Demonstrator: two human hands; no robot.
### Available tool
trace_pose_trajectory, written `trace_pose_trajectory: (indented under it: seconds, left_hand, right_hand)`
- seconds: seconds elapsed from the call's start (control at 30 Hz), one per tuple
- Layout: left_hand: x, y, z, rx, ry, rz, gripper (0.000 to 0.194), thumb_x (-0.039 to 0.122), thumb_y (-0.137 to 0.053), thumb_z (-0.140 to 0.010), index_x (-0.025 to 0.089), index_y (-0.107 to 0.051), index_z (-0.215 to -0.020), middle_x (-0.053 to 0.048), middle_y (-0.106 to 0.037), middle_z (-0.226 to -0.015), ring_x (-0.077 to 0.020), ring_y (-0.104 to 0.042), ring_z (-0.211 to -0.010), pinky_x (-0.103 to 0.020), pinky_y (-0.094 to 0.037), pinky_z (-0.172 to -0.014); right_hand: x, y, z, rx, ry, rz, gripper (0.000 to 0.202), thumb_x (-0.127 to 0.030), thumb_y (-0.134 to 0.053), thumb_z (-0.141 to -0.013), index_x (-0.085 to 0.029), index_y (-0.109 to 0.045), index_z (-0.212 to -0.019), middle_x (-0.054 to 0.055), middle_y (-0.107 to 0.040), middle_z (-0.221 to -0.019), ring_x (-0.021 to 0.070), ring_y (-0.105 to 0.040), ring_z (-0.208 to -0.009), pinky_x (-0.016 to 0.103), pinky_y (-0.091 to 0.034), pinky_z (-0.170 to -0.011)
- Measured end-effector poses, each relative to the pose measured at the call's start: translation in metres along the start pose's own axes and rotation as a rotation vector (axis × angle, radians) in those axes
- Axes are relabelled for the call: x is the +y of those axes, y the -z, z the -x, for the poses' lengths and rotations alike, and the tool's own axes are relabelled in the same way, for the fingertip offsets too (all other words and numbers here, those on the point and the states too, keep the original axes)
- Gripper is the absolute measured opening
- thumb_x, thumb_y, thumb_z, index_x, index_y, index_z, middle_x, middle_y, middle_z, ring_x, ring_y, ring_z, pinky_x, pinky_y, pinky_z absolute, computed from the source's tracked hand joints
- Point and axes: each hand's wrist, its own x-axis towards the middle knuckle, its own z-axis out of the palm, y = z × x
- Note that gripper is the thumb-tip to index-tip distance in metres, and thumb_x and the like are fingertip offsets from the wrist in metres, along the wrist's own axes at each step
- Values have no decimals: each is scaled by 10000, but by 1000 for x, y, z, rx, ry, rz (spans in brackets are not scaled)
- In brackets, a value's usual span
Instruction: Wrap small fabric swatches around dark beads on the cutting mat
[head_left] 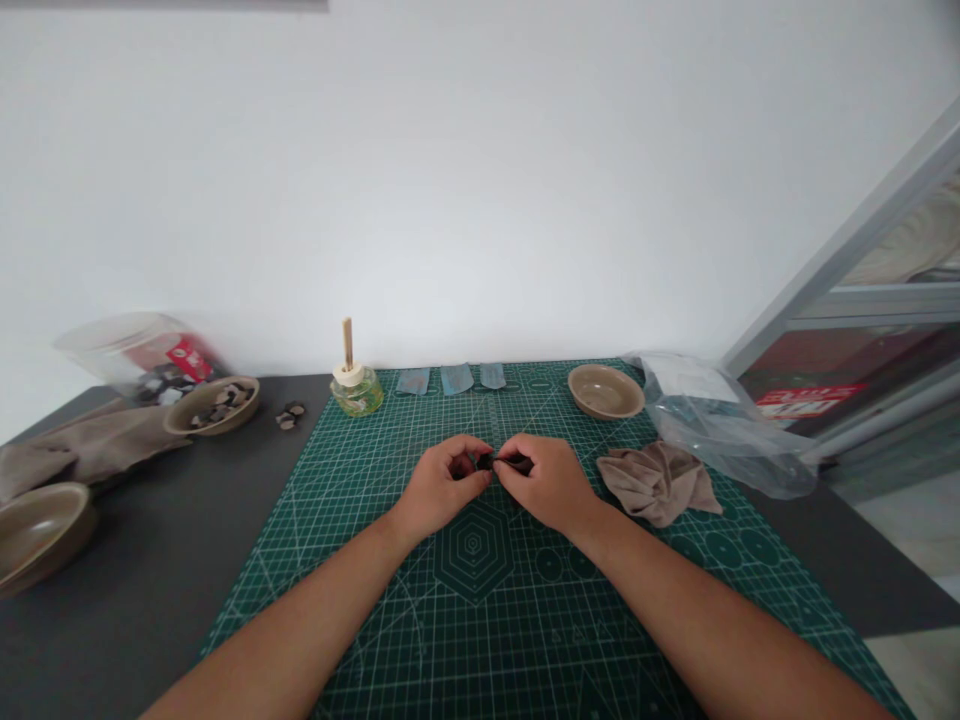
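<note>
Both hands meet over the middle of a green cutting mat (360, 540) with white grid lines. My left hand (446, 480) pinches one end of a small dark piece (486, 463) between thumb and fingers. On its right side, my right hand (540, 475) has its fingers closed on the same dark piece, part of which shows under the fingers. The piece is too small and dark to name. A crumpled brown cloth (656, 485) lies just right of my right hand, and a beige bowl (606, 391) sits behind it.
A glass bottle (357, 392) with wooden sticks and several blue-grey packets (456, 379) stand along the back. At left are a bowl of dark pieces (214, 405), a clear container (142, 350), brown cloth (97, 445) and another bowl (41, 530). A plastic bag (727, 420) lies right.
</note>
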Motion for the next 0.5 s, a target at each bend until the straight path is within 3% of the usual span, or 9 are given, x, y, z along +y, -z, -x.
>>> trace_pose_trajectory:
  seconds: [0.5]
  left_hand:
    - [-2, 0, 0, -20, -29, -41, 199, 154, -577, -667, 151, -605, -864, 42, -504, -582, -84, -465, -528, -208, -371, -520]
  right_hand:
    - [2, 0, -1, -2, 9, 9, 81, -180, -579, -735, -200, -657, -728, -2, -676, -650, 137, -615, -613, 241, -426, -591]
